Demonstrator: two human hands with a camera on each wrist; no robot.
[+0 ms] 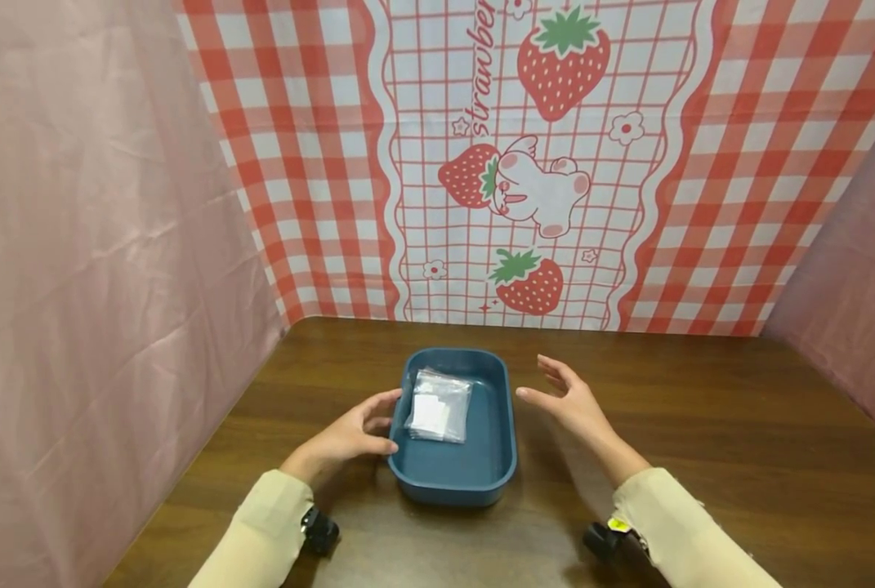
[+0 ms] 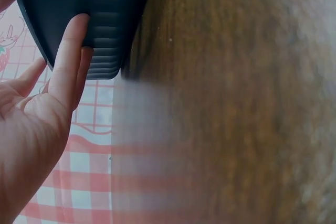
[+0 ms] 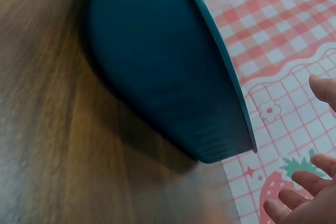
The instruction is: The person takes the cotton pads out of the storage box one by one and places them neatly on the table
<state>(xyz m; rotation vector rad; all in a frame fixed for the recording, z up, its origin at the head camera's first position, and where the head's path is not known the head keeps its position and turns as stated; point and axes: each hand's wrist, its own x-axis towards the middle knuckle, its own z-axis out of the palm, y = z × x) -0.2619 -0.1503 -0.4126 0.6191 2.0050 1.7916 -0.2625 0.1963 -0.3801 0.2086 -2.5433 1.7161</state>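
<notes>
A blue rectangular plastic bin [image 1: 455,474] stands on the table, a small stack of clear plastic zip bags [image 1: 440,406] lying in its left part. White patches show on the bags. My left hand [image 1: 352,431] is at the bin's left side, thumb and index fingertips right at the rim. In the left wrist view, the extended fingers [image 2: 68,61] of that hand lie against the outer wall of the bin [image 2: 100,3]. To the right of the bin, my right hand [image 1: 573,404] is held apart from it, fingers spread and relaxed, holding nothing. The right wrist view shows its fingertips [image 3: 310,182] beyond the bin's rim.
The brown wooden table [image 1: 702,425] extends to both sides of the bin. Behind it hangs a red-and-white checked cloth [image 1: 319,163] with strawberry prints, and a pink curtain [image 1: 113,245] hangs at the left. Each wrist wears a small black camera [image 1: 321,531].
</notes>
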